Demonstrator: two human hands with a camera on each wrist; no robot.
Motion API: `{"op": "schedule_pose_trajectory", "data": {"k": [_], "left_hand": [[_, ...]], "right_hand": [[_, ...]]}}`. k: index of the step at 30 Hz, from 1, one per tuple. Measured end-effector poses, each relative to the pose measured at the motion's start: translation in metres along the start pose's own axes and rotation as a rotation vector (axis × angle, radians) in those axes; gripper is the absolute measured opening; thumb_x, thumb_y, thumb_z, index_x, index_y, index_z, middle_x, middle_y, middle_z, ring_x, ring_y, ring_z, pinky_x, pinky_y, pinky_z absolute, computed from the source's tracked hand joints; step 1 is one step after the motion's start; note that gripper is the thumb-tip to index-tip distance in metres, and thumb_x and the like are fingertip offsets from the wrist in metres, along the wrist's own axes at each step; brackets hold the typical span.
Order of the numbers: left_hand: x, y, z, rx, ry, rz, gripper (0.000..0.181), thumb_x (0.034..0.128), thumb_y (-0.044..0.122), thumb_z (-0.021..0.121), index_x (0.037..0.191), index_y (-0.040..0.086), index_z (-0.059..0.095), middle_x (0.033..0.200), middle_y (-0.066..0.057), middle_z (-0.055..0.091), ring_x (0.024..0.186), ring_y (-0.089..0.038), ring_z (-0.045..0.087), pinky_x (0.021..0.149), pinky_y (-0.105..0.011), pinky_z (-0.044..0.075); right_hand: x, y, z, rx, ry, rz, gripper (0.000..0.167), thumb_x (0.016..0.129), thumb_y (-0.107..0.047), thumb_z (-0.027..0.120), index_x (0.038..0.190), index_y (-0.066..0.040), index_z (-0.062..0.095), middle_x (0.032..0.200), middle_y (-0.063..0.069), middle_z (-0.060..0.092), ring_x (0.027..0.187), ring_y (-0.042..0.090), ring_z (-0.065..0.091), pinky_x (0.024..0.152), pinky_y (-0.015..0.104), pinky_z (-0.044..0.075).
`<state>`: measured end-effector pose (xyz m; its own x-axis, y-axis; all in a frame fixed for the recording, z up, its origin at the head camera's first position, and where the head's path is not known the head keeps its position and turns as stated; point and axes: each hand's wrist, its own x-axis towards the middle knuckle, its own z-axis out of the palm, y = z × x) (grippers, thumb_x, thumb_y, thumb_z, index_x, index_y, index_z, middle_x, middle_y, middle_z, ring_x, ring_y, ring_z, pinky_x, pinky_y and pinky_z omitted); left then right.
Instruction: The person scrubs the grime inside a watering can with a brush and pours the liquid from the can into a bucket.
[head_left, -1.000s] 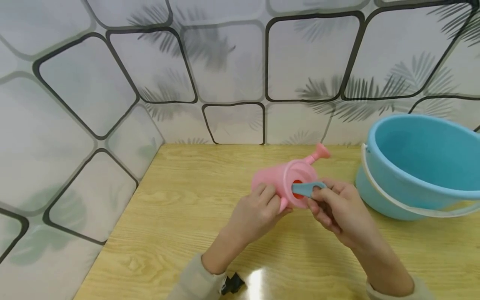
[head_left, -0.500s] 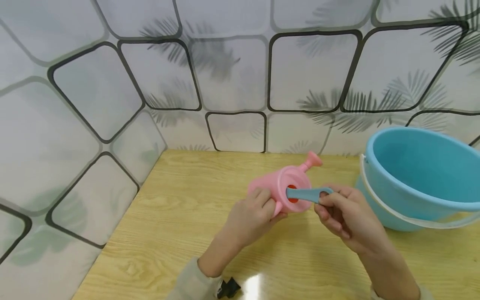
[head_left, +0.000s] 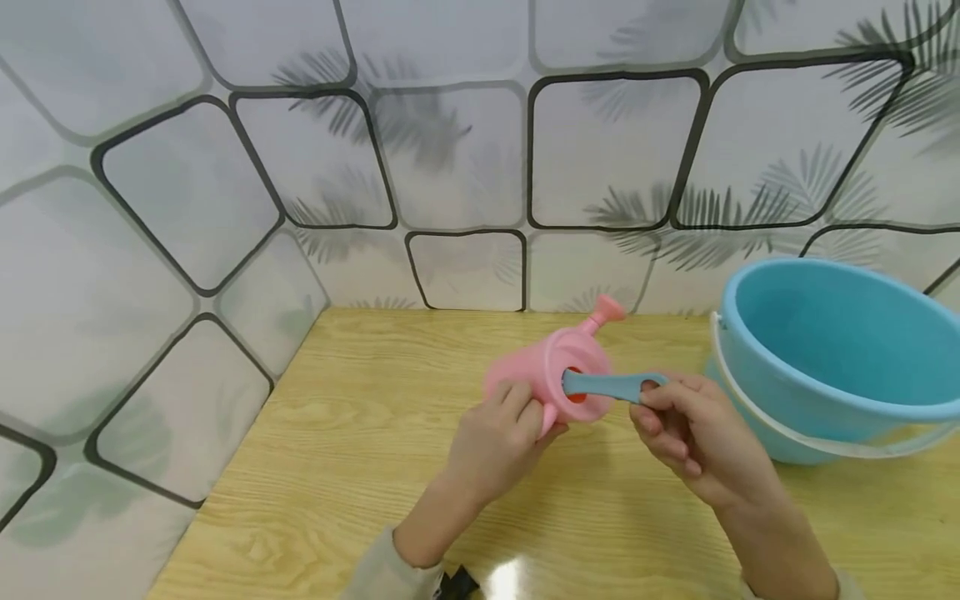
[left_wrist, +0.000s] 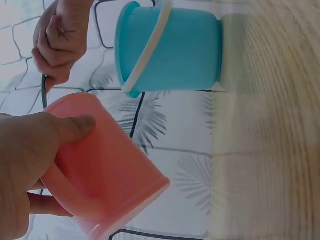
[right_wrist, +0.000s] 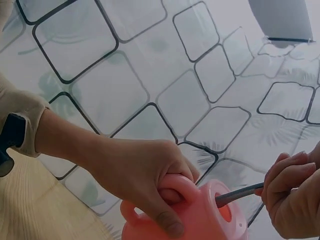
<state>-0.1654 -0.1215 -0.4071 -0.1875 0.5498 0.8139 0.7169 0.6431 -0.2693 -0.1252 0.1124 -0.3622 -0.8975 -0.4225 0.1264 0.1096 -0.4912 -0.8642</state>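
- Just below the middle of the head view, the can (head_left: 517,367) is apparently hanging above the surface (head_left: 360,417); the left hand (head_left: 495,433) is clamping its handle (left_wrist: 72,195), thumb pressing the wall.
- The right hand (head_left: 697,425) is pinching the near end of the blue tool (head_left: 607,386), whose other end is hiding inside the can's mouth (head_left: 592,358).
- The can is looking light, stiff and smooth, perhaps slippery; its handle is offering the surest hold. The tool is looking light and firm, its looped end suiting a pinch.
- The can is lying tipped, long axis running left to right, mouth facing right, spout (head_left: 606,310) pointing upper right.
- The tool is stretching nearly level.
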Motion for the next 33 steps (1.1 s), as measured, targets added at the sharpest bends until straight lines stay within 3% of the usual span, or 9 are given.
{"op": "schedule_pose_trajectory", "data": {"k": [5, 9, 13, 19, 26, 29, 33], "left_hand": [[-0.001, 0.006, 0.003, 0.010, 0.002, 0.029, 0.043, 0.0826, 0.035, 0.081, 0.067, 0.012, 0.048, 0.071, -0.001, 0.046, 0.061, -0.013, 0.045, 0.046, -0.013, 0.039], [0.000, 0.015, 0.005, 0.016, 0.014, 0.016, 0.040, 0.0895, 0.034, 0.074, 0.066, 0.012, 0.049, 0.070, 0.000, 0.045, 0.060, -0.012, 0.043, 0.045, -0.014, 0.040], [0.000, 0.016, 0.006, 0.040, 0.032, -0.026, 0.042, 0.0871, 0.034, 0.076, 0.064, 0.013, 0.048, 0.069, 0.000, 0.046, 0.058, -0.012, 0.042, 0.044, -0.013, 0.036], [-0.001, 0.011, 0.004, 0.076, 0.037, -0.100, 0.043, 0.0806, 0.036, 0.082, 0.064, 0.013, 0.049, 0.069, 0.000, 0.046, 0.058, -0.014, 0.043, 0.041, -0.015, 0.037], [0.000, 0.023, 0.010, 0.108, 0.079, -0.063, 0.043, 0.1005, 0.028, 0.057, 0.062, 0.013, 0.049, 0.067, 0.000, 0.047, 0.057, -0.014, 0.043, 0.042, -0.016, 0.038], [0.000, 0.025, 0.011, 0.133, 0.098, -0.077, 0.046, 0.1033, 0.026, 0.051, 0.060, 0.013, 0.048, 0.066, 0.000, 0.047, 0.055, -0.014, 0.043, 0.040, -0.018, 0.037], [0.002, 0.021, 0.010, 0.146, 0.086, -0.120, 0.048, 0.1024, 0.027, 0.055, 0.058, 0.013, 0.046, 0.065, 0.001, 0.045, 0.053, -0.012, 0.040, 0.039, -0.016, 0.032]], "right_hand": [[0.004, 0.005, 0.000, 0.076, -0.019, 0.019, 0.048, 0.102, 0.003, 0.025, 0.077, -0.006, 0.065, 0.067, -0.002, 0.061, 0.048, 0.009, 0.028, 0.039, 0.024, 0.002], [0.005, 0.009, 0.001, 0.082, -0.022, 0.025, 0.047, 0.102, 0.002, 0.026, 0.079, -0.006, 0.066, 0.069, -0.002, 0.062, 0.048, 0.008, 0.029, 0.039, 0.023, 0.002], [0.001, 0.006, -0.001, 0.108, -0.005, 0.036, 0.046, 0.103, 0.000, 0.024, 0.079, -0.006, 0.063, 0.070, -0.001, 0.061, 0.048, 0.010, 0.023, 0.038, 0.023, 0.002], [-0.001, 0.007, 0.000, 0.339, -0.045, 0.040, 0.045, 0.104, -0.003, 0.015, 0.083, -0.005, 0.054, 0.075, 0.005, 0.059, 0.050, 0.013, 0.016, 0.040, 0.019, 0.010], [0.003, 0.018, 0.013, 0.439, 0.048, 0.045, 0.034, 0.104, -0.003, 0.023, 0.085, -0.004, 0.050, 0.075, 0.005, 0.054, 0.053, 0.011, 0.015, 0.042, 0.016, 0.011], [0.004, 0.023, 0.018, 0.469, 0.074, 0.034, 0.033, 0.103, -0.002, 0.024, 0.087, -0.002, 0.052, 0.074, 0.005, 0.053, 0.054, 0.010, 0.016, 0.042, 0.016, 0.012], [0.000, 0.025, 0.024, 0.531, 0.124, -0.018, 0.029, 0.105, -0.003, 0.025, 0.089, -0.002, 0.050, 0.073, 0.006, 0.053, 0.053, 0.010, 0.015, 0.041, 0.016, 0.012]]}}
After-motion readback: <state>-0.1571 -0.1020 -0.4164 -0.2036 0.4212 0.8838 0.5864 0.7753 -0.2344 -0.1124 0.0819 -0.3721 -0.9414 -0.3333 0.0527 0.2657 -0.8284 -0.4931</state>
